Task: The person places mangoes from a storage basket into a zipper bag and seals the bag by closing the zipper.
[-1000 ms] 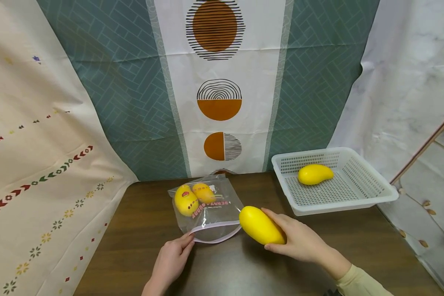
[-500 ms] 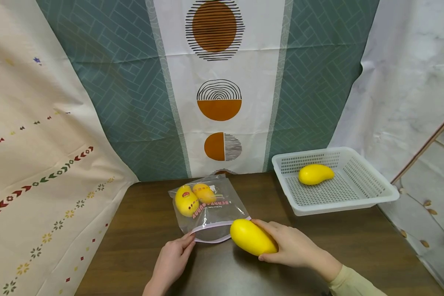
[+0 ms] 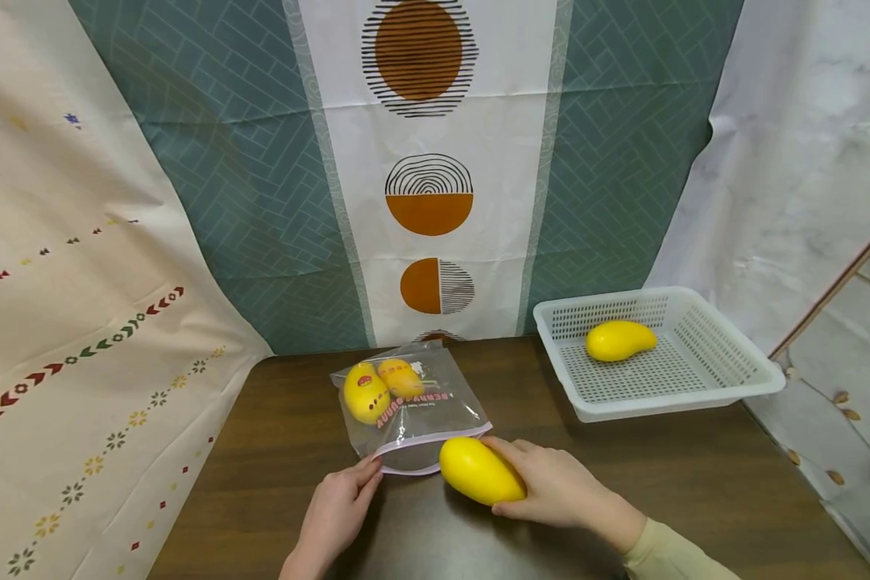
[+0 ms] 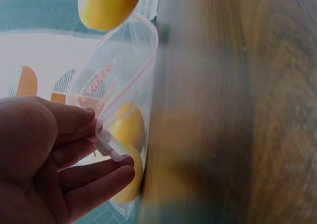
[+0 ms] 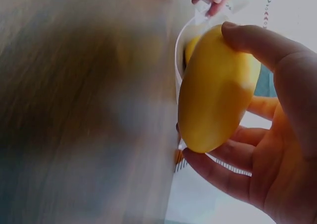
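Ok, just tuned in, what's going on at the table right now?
A person is working at a dark wooden table. The left hand pinches the corner of the open mouth of a clear zip bag that already holds two yellow fruits. The right hand grips a yellow mango with its tip right at the bag's opening, not yet inside. One more mango lies in the white basket at the right.

The mango (image 3: 481, 471) looks smooth, slightly glossy. The zip bag (image 3: 413, 419) is clear, shiny plastic. At 2 o'clock, the basket (image 3: 761, 379) is white perforated plastic on a matt wood-grain table (image 3: 696, 475).
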The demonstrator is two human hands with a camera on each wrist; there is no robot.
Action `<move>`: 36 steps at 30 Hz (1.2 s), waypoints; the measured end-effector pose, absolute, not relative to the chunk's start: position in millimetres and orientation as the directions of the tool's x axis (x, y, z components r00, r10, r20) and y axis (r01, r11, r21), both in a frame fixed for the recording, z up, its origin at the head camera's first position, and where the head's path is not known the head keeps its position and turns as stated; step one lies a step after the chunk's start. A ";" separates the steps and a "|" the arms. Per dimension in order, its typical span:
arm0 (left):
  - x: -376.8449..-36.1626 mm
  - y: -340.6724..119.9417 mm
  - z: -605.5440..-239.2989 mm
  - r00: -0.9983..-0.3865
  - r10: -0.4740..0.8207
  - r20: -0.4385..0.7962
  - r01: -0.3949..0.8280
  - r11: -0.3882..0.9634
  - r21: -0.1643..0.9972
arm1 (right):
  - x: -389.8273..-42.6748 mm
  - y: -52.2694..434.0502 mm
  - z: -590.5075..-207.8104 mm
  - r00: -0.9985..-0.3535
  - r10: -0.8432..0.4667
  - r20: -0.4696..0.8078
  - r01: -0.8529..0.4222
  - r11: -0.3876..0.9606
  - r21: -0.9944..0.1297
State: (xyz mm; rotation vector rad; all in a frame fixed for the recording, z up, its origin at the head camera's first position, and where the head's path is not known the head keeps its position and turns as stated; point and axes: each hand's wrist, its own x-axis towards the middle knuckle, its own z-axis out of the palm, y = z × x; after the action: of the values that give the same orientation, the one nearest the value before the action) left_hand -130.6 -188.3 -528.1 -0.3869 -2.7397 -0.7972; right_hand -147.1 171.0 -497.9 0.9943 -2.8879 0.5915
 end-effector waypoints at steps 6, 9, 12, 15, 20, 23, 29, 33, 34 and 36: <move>-133.2 -192.4 -536.7 -0.900 0.208 0.384 0.386 0.791 0.474 | -145.1 157.2 -497.9 -0.804 -0.578 0.136 -0.587 0.739 -0.332; -130.5 -188.4 -529.0 -0.925 0.181 0.334 0.334 0.808 0.486 | -143.7 148.9 -496.8 -0.810 -0.573 0.125 -0.578 0.746 -0.330; -129.5 -185.9 -524.1 -0.947 0.156 0.282 0.282 0.824 0.491 | -143.2 139.9 -497.3 -0.818 -0.563 0.117 -0.567 0.756 -0.327; -129.6 -184.7 -522.4 -0.952 0.153 0.264 0.267 0.837 0.478 | -143.6 129.9 -499.0 -0.827 -0.549 0.121 -0.555 0.765 -0.328; -129.9 -183.3 -522.9 -0.951 0.159 0.265 0.273 0.835 0.477 | -143.6 111.8 -499.9 -0.836 -0.528 0.149 -0.546 0.776 -0.315; -129.4 -182.2 -522.0 -0.951 0.163 0.263 0.275 0.836 0.475 | -143.6 101.3 -500.5 -0.842 -0.515 0.158 -0.538 0.785 -0.308; -128.6 -181.1 -520.3 -0.944 0.170 0.281 0.291 0.832 0.472 | -144.6 80.1 -500.5 -0.864 -0.479 0.158 -0.503 0.805 -0.314; -128.2 -181.1 -519.8 -0.944 0.173 0.282 0.295 0.828 0.477 | -145.6 66.4 -501.1 -0.873 -0.466 0.144 -0.487 0.812 -0.322; -128.1 -181.2 -519.8 -0.944 0.175 0.281 0.295 0.829 0.476 | -145.9 63.4 -501.6 -0.875 -0.462 0.142 -0.482 0.815 -0.320; -127.9 -181.1 -519.7 -0.947 0.172 0.272 0.288 0.829 0.479 | -147.1 58.2 -503.6 -0.882 -0.451 0.141 -0.471 0.823 -0.317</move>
State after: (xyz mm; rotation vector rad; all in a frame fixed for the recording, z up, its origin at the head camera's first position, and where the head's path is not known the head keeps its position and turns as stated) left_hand -127.9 -181.1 -519.7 -0.3560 -2.7937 -0.7818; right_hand -147.1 58.2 -503.6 0.7448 -2.9425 0.5352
